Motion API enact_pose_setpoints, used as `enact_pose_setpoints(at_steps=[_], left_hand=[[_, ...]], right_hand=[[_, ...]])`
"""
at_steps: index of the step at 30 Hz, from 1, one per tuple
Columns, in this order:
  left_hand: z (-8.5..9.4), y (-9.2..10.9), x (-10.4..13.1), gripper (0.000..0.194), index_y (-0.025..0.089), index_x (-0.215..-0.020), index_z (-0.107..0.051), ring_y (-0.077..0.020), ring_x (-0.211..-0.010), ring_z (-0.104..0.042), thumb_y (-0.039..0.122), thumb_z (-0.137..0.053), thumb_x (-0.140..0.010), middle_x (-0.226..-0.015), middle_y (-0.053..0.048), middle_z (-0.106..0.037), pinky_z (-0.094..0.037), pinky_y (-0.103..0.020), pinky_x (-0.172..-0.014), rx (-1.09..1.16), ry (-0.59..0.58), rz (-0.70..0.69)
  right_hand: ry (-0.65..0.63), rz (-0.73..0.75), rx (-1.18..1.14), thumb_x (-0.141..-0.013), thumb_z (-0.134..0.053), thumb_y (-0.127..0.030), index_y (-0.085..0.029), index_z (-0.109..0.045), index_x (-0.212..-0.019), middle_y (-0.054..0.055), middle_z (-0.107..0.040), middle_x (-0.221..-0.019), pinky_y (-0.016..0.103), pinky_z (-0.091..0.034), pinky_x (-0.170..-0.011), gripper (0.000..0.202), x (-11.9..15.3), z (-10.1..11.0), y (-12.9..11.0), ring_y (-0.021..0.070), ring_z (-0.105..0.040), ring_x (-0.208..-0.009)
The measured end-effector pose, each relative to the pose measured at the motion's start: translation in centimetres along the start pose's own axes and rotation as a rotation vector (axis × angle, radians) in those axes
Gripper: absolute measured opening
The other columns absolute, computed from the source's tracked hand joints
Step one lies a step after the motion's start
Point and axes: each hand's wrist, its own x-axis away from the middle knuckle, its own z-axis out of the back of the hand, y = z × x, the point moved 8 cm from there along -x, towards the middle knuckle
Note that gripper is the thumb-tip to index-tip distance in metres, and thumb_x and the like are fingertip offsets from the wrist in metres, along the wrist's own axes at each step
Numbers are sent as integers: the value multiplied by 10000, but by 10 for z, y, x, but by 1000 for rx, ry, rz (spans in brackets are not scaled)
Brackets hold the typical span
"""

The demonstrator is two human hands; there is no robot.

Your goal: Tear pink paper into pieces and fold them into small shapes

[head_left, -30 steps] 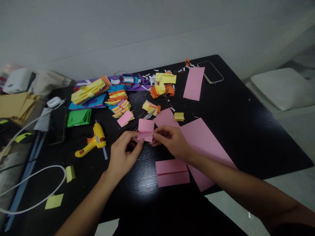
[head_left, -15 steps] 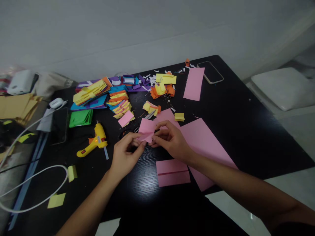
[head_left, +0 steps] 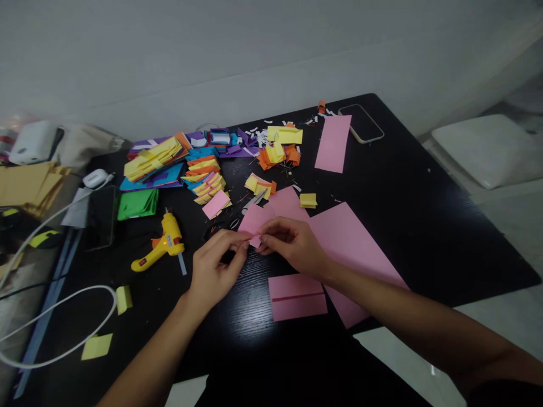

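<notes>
- Yellow glue gun (head_left: 169,234) — lying on the black bench (head_left: 424,243), beside the green paper stack (head_left: 138,204).
- Left hand (head_left: 216,268): thumb and fingers pinched on the lower left of the small pink paper (head_left: 252,219).
- Small pink paper: between both hands, creased near its lower edge.
- Right hand (head_left: 294,243): fingertips closed on its lower right.
- Folded pink sheet (head_left: 297,297) — nearer the person.
- Large pink sheet (head_left: 354,249): partly under the right forearm.

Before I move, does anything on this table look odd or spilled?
White scraps lie strewn along the far side of the table, loose rather than gathered. The yellow glue gun lies flat, with no stand. The pink paper you hold is bent; I see no tear or spill.
</notes>
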Motion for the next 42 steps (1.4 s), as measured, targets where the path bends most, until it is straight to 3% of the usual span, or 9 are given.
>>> enact_pose_setpoints(at_steps=[6,12,21,26,29,32,35,39,42], left_hand=[[1,6,0,239,178,-1113,-742,-123,-811,-691,44,-619,-959,-965,-45,-749,-549,-228,-735,20,-7,-65],[2,3,1,212,173,-1075,-742,-122,-755,-675,57,-609,-958,-905,-37,-722,-545,-234,-693,19,-7,-46],[1,1,3,182,175,-1066,-715,-124,-752,-682,80,-602,-958,-928,-40,-721,-556,-241,-695,37,-40,-18],[-2,3,2,73,177,-1026,-675,-153,-811,-674,201,-648,-963,-950,-56,-703,-565,-257,-696,86,-68,5],[-2,2,1,53,186,-955,-658,-131,-725,-631,214,-700,-939,-861,-25,-675,-533,-237,-643,51,-28,43],[-5,1,1,38,190,-949,-649,-132,-716,-614,194,-685,-936,-865,-27,-663,-519,-241,-633,54,-42,63],[-7,0,1,59,197,-989,-645,-155,-767,-627,176,-651,-934,-909,-46,-665,-522,-261,-653,59,-79,76],[-7,1,1,91,198,-1030,-653,-171,-831,-641,188,-642,-940,-947,-56,-664,-534,-268,-681,74,-111,63],[-7,1,1,227,194,-1133,-638,-156,-806,-645,240,-698,-919,-1034,-69,-656,-563,-261,-673,145,-145,49]], right_hand=[[-29,-31,-50,-822,-802,-275,-185,-714,-915,-4,-758,-768,259,-655,-702,157,1,-2,-1,142,-781,-708],[-45,-34,-76,-865,-765,-312,-197,-676,-978,-18,-737,-758,275,-669,-687,184,3,-4,-4,163,-794,-715],[-5,-21,-24,-862,-802,-356,-252,-517,-1258,-60,-731,-700,302,-685,-658,499,3,-1,-4,184,-794,-691],[-4,-34,2,-838,-816,-336,-261,-421,-1449,-57,-735,-725,374,-699,-710,732,4,-2,-1,196,-788,-686],[-4,-27,36,-808,-833,-325,-235,-516,-1384,-37,-741,-754,385,-695,-747,663,4,-2,0,201,-786,-709],[-15,-38,73,-795,-838,-322,-204,-634,-1158,-6,-753,-773,372,-684,-761,433,3,-2,2,199,-780,-731],[-40,-59,76,-797,-827,-311,-193,-659,-972,16,-764,-790,352,-672,-745,269,2,-4,4,192,-772,-745],[-30,-53,115,-808,-818,-295,-190,-655,-872,25,-768,-780,327,-653,-734,204,2,-2,3,180,-767,-739],[-35,-72,90,-812,-833,-347,-182,-663,-839,27,-763,-763,320,-652,-717,238,1,-1,4,178,-768,-724]])
